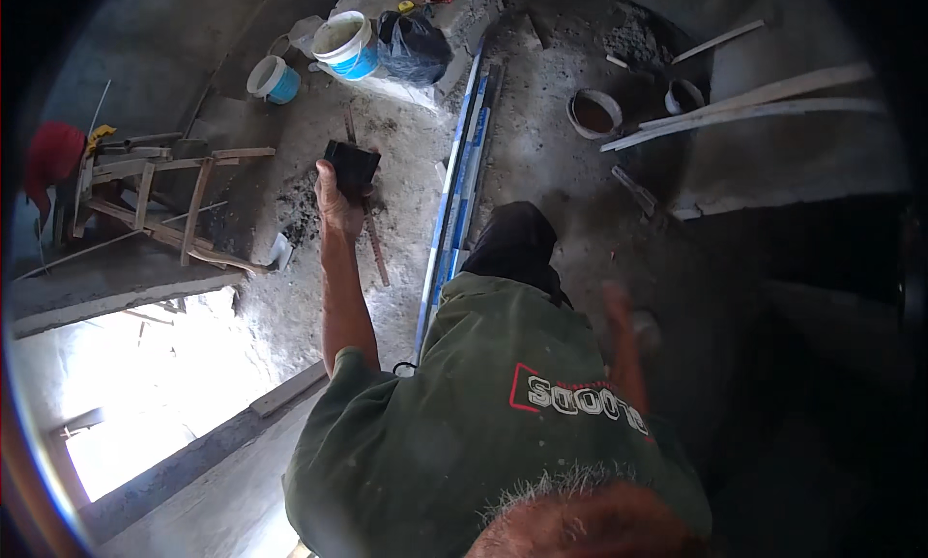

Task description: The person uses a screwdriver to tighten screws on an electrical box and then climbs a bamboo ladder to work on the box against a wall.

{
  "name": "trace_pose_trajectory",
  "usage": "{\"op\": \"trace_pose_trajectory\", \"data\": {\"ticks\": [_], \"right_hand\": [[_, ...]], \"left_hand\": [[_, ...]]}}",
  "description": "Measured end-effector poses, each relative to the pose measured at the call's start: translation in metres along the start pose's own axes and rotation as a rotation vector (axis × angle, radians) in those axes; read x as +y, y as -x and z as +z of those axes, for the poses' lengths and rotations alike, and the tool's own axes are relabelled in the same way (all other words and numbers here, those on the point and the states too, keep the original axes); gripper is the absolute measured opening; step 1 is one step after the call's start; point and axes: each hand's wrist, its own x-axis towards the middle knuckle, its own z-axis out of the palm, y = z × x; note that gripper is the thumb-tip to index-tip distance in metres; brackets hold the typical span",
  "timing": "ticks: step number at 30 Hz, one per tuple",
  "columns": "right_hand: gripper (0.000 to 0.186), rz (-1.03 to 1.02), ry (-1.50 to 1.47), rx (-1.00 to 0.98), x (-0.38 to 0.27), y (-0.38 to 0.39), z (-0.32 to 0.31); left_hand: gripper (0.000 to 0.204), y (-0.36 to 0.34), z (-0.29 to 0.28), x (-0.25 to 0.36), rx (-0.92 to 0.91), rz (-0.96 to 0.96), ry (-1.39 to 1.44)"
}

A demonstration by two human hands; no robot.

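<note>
My left hand (336, 202) is raised over the rough floor on the left, its fingers closed around a small black block (353, 165). The thumb lies along the block's near side. Beneath the hand a thin reddish-brown strip (375, 249) lies on the floor. To the right of my body, my right hand (617, 302) is low and smeared by motion, so its fingers and anything in them cannot be made out. A blurred pale shape (646, 332) shows beside that wrist. Between my hands stretches a long blue-and-white straight bar (452, 210), partly hidden by my dark-clad knee (512, 237).
Two white-and-blue buckets (350, 46) and a black plastic bag (414, 48) stand far left. A wooden ladder-like frame (198, 210) leans near a bright opening (164, 365). Right hold round containers (594, 114), long wooden strips (744, 109) and a small tool (635, 191).
</note>
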Motion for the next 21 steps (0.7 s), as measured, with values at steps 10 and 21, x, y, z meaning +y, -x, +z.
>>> {"op": "trace_pose_trajectory", "data": {"ticks": [10,21], "right_hand": [[0.043,0.223,-0.188,-0.307,-0.088,-0.089,-0.014],[0.044,-0.149,0.079,-0.218,-0.215,-0.342,-0.152]], "left_hand": [[0.074,-0.170,-0.007,-0.078,0.149,-0.018,-0.052],[0.083,-0.337,0.025,-0.039,0.300,0.114,-0.053]]}}
